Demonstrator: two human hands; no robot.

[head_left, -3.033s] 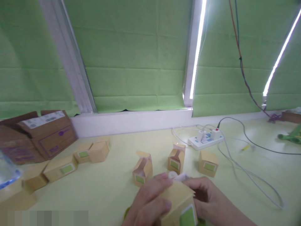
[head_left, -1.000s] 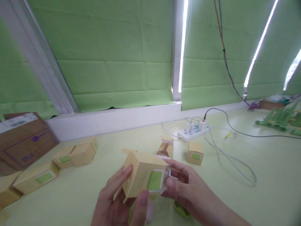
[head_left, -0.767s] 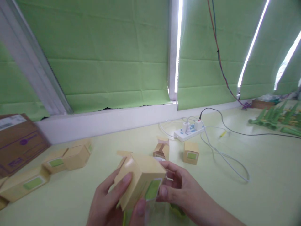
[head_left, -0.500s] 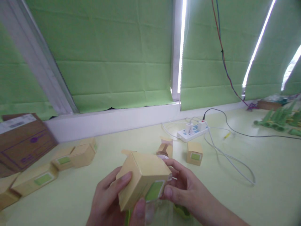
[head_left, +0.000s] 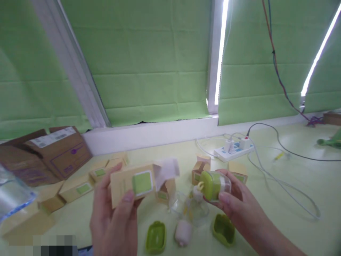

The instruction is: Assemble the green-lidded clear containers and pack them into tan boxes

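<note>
Head view: left hand (head_left: pixel 114 217) grips opened carton (head_left: pixel 133 183) above table's (head_left: pixel 266 213) near edge; right hand (head_left: pixel 237 202) pinches green gadget (head_left: pixel 213 185) beside it. Best keep carton level, flap clear.

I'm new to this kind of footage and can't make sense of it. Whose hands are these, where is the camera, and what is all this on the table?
There is no machine here: the camera sits on a person's head and looks down at their own two bare hands.

The left hand holds a tan carton with a green label and an open end flap. The right hand grips a small green and clear plastic item.

Below the hands, on the pale table, lie two green caps, a pinkish piece and some clear parts.

Further back are more small cartons, some open. A brown shipping box stands at the left and a white power strip with cables at the right, before green blinds.
</note>
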